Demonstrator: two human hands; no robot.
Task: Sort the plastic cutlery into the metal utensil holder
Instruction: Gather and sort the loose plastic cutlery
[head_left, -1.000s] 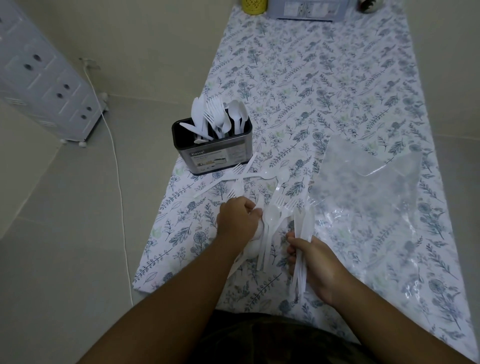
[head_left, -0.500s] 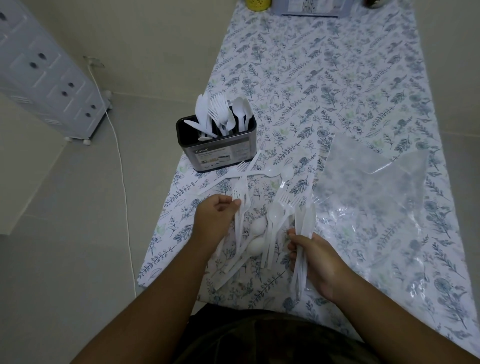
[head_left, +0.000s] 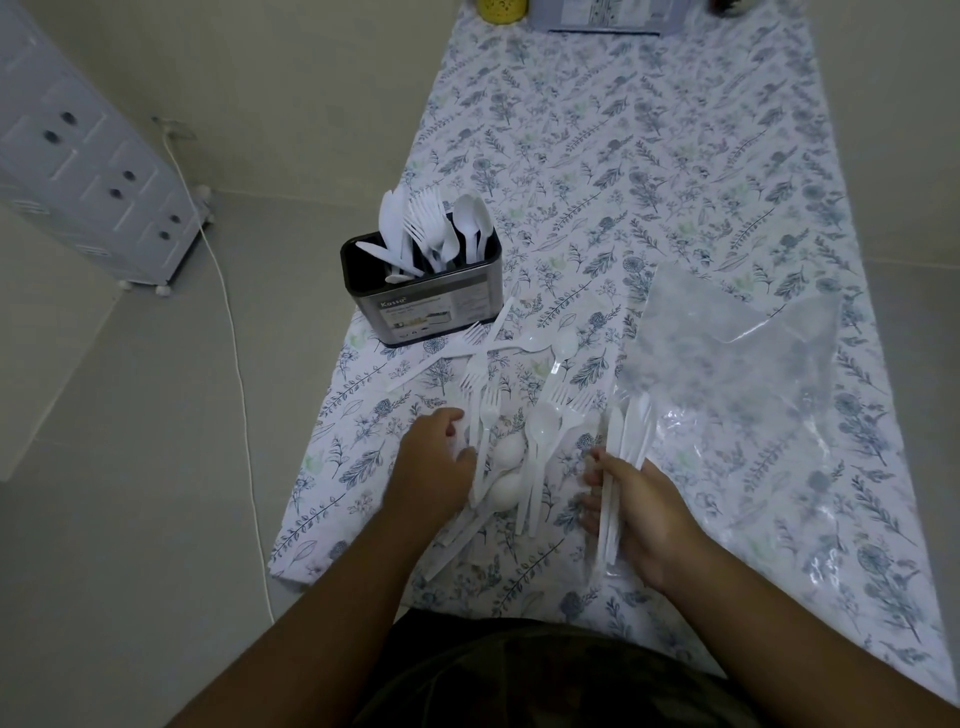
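The metal utensil holder (head_left: 426, 306) stands near the table's left edge with white knives, forks and spoons upright in it. Loose white cutlery lies on the floral cloth in front of me: forks (head_left: 484, 415), spoons (head_left: 540, 431) and two more spoons (head_left: 563, 345) nearer the holder. My left hand (head_left: 434, 462) is at the pile's left side, with fingers curled round the fork handles. To the right of the pile, my right hand (head_left: 641, 512) grips a bundle of knives (head_left: 621, 447) whose blades point away from me.
A crumpled clear plastic bag (head_left: 737, 374) lies right of the pile. A yellow cup (head_left: 501, 8) and a box (head_left: 602, 15) stand at the far end. The table's left edge (head_left: 311, 467) drops to the floor, where a white drawer cabinet (head_left: 78, 171) and a cord (head_left: 234, 338) are.
My left hand has moved left off the spoons and taken hold of the forks. My right hand has kept still with the knives.
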